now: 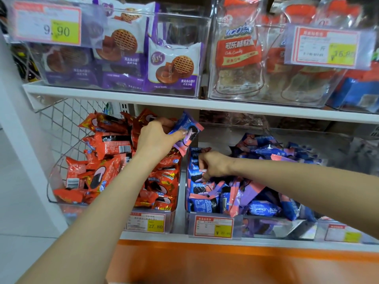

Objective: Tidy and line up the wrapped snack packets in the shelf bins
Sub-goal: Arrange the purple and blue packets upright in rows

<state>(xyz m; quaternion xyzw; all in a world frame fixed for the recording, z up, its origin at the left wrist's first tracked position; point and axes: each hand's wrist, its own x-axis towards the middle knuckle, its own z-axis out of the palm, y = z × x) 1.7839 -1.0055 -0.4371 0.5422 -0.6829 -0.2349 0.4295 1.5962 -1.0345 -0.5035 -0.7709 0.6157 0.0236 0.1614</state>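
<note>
Snack packets (164, 181) heaped in two clear bins on the low shelf (180, 236): red packets (110, 146) in the left bin (67, 210), blue packets (225, 193) in the right bin (276, 224).

One blue packet (185, 130) up in the air, over the far right corner of the left bin and just under the top shelf (123, 95). Pinched near its edge by the left hand (158, 138), thumb on the front, fingers behind.

Right hand (215, 166) down at the left side of the right bin, fingers curled tight into the blue packets. Likely gripping one or two, but hard to tell which.

Probably very light. Soft, crinkly wrappers, a bit slippery. Round biscuit inside, easy to crack if squeezed. Best to pinch the flat crimped end, or hold gently by the two long sides. Better not to press on the middle.

Counting now:
- Two hands, both busy.
- One packet lifted.
- Two bins being tidied.
- Too many red and blue packets to count, all jumbled and pointing every way.
- Three price tags (146, 222) along the near edge of the low shelf, and two more up on the top shelf.

Up there too, purple waffle biscuit packs (174, 64) on the left and cola candy bags (238, 52) on the right.
</note>
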